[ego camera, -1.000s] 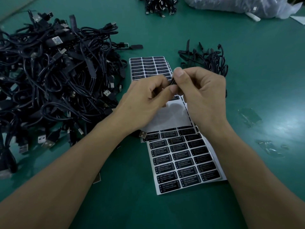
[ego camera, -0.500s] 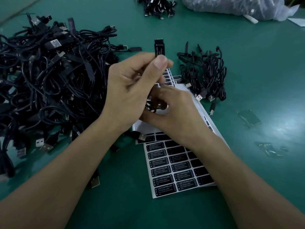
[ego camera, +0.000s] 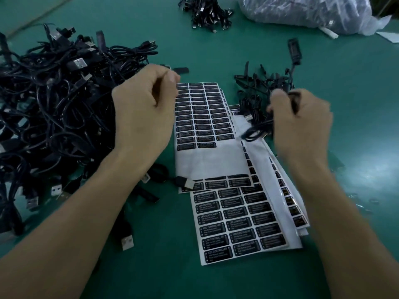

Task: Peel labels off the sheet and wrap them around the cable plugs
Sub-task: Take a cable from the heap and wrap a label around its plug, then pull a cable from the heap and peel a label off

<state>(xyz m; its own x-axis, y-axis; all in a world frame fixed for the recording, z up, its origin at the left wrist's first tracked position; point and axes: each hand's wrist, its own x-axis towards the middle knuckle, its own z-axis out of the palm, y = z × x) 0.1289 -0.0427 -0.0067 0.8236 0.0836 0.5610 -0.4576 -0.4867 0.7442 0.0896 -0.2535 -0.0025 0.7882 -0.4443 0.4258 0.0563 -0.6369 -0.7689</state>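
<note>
Hands first: my left hand (ego camera: 144, 111) hovers over the right edge of the big heap of cables (ego camera: 54, 108), fingers curled in with the thumb against the forefinger. It is blurred, and I cannot tell whether anything is pinched there. My right hand (ego camera: 302, 126) is closed round a black cable (ego camera: 257, 131). A loop hangs out on the left of my fist, and the rest runs away from me to its long controller plug (ego camera: 294, 50), which stands almost upright beyond the small pile of cables (ego camera: 259, 89). Whether that plug carries a label I cannot make out.

Label sheets (ego camera: 205, 117) lie between my two hands on the green surface (ego camera: 356, 190), overlapping, long axis running near to far, with the rows of black labels across it. The far sheet has a bare white stretch where labels are gone; the near sheet (ego camera: 237, 223) looks almost full. A loose USB plug (ego camera: 185, 182) rests on the sheets' left edge.

I judge the cable in my right hand belongs on the small pile, just beyond and left of that hand, so a short move away from me should do. The next fresh plug lies to the left, in the heap just beside my left hand, which is the nearer one. The labels sit just right of it.
</note>
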